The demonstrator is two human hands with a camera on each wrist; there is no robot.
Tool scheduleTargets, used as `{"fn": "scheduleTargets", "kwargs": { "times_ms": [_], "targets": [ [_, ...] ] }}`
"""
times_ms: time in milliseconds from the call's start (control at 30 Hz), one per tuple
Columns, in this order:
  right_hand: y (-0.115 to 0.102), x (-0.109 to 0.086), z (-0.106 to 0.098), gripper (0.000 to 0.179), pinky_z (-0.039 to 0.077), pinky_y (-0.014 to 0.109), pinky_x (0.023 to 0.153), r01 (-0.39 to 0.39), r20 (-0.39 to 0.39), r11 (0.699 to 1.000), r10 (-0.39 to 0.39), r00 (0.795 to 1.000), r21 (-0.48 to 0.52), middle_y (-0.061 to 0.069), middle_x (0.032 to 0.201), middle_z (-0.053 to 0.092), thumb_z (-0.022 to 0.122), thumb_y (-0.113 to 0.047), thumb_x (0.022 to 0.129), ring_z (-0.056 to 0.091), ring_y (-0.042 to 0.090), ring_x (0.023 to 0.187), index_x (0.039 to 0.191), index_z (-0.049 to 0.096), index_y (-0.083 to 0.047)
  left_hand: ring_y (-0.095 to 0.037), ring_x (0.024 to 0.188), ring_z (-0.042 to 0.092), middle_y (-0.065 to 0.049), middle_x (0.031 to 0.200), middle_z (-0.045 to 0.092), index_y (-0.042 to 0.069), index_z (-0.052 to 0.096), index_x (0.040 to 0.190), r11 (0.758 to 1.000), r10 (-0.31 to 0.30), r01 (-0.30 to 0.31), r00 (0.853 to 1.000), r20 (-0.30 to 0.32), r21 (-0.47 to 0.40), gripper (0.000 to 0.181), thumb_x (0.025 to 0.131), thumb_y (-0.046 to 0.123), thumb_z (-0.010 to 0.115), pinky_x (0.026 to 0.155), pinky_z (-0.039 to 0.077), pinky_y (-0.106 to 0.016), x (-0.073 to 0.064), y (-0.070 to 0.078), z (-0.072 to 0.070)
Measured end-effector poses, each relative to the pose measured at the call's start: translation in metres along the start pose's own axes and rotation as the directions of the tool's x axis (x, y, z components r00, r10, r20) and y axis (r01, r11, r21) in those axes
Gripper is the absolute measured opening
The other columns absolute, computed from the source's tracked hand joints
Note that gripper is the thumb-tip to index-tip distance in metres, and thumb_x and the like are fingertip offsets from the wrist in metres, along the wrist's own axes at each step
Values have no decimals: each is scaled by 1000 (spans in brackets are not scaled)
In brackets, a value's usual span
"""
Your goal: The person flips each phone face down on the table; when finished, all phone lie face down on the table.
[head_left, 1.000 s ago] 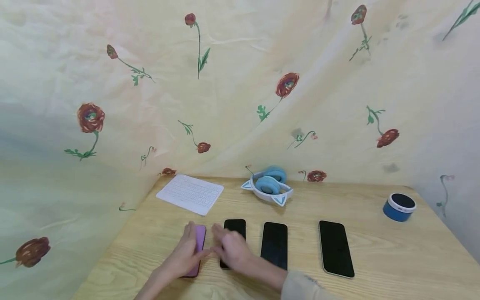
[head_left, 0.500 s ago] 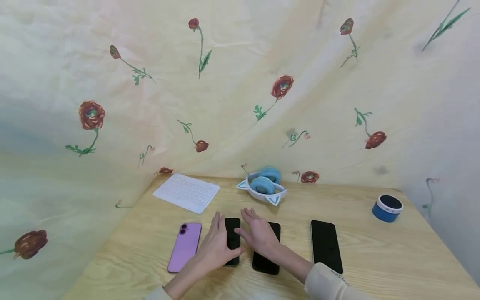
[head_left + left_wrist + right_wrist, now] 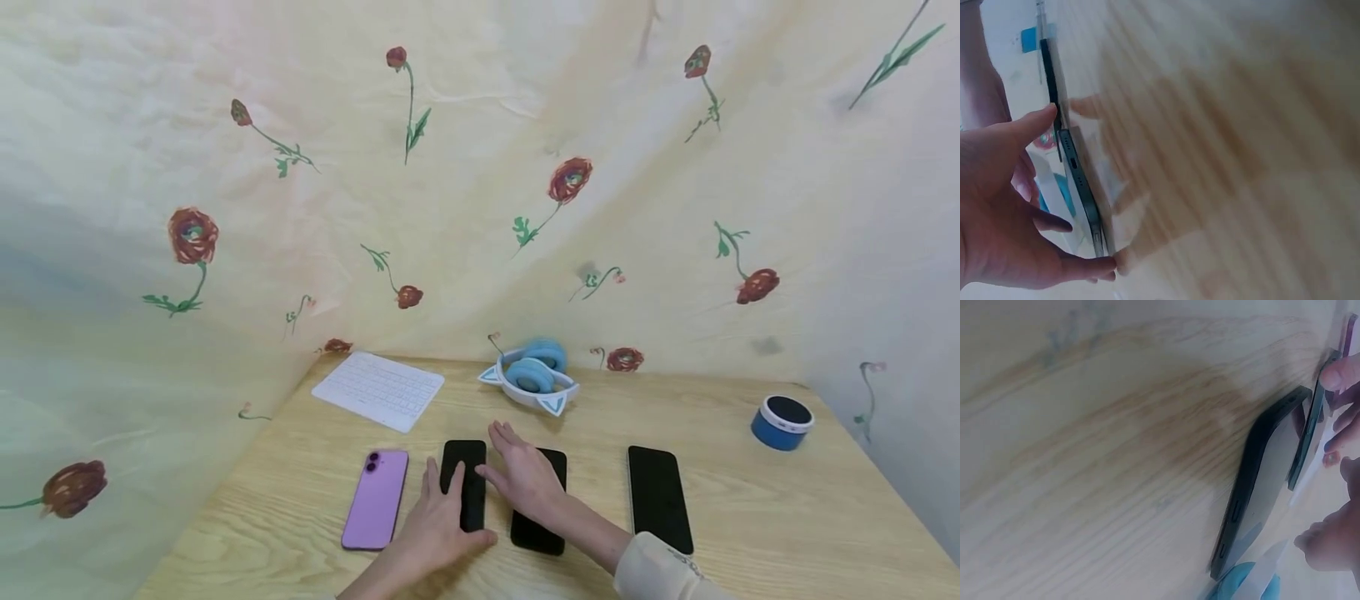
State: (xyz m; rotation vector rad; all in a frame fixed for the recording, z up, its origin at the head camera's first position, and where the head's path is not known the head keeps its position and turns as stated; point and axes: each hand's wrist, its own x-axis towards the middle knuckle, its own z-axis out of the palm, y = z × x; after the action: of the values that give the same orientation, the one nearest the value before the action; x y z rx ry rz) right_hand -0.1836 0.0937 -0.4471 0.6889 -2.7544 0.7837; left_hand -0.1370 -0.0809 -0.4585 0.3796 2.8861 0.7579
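My left hand (image 3: 438,521) is spread over the near-left side of a black phone (image 3: 472,500), second from the left in a row. One finger reaches over its screen; the thumb lies by its near right corner. In the left wrist view, the left hand (image 3: 1010,206) spans the end of this phone (image 3: 1082,181), fingertips close to the table. My right hand (image 3: 525,475) is held between that phone and another black phone (image 3: 542,525), partly covering the latter, its fingers extended. In the right wrist view, the right hand (image 3: 1335,537) looks raised over the phones.
A purple phone (image 3: 377,500) lies back up at the left, and a larger black phone (image 3: 660,500) at the right. Behind them are a white keyboard (image 3: 378,389), blue-and-white cat-ear headphones (image 3: 531,377) and a blue speaker (image 3: 782,423). A flowered cloth (image 3: 480,208) hangs behind the table.
My left hand has moved right, from the purple phone to the second phone, and its fingers have spread. My right hand has moved right, off the second phone towards the third.
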Motion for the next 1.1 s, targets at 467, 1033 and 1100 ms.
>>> {"fn": "scheduleTargets", "kwargs": {
  "times_ms": [467,1033,1100],
  "targets": [
    [3,-3,6,60,44,53,96,0,47,1000,-1,999,21,30,141,45,66,-27,94,42,43,131,136,48,12,-60,101,55,-50,118,47,-9,49,136,951,57,-17,991,-121,308,63,86,24,65,76,53,-55,8,29,2],
    [3,-2,17,63,39,50,102,8,163,969,-50,985,247,29,144,41,59,-29,98,41,42,131,142,38,11,-45,104,57,-41,141,29,-9,7,152,987,15,-33,993,-113,-159,92,77,-20,60,79,54,-44,3,29,-13],
    [1,-3,21,65,37,51,103,12,183,979,-51,982,205,29,146,38,59,-31,98,39,43,133,143,37,11,-41,105,56,-40,142,25,-11,8,151,988,14,-31,994,-110,-151,93,75,-19,62,78,54,-40,4,25,-12]
  ]
}}
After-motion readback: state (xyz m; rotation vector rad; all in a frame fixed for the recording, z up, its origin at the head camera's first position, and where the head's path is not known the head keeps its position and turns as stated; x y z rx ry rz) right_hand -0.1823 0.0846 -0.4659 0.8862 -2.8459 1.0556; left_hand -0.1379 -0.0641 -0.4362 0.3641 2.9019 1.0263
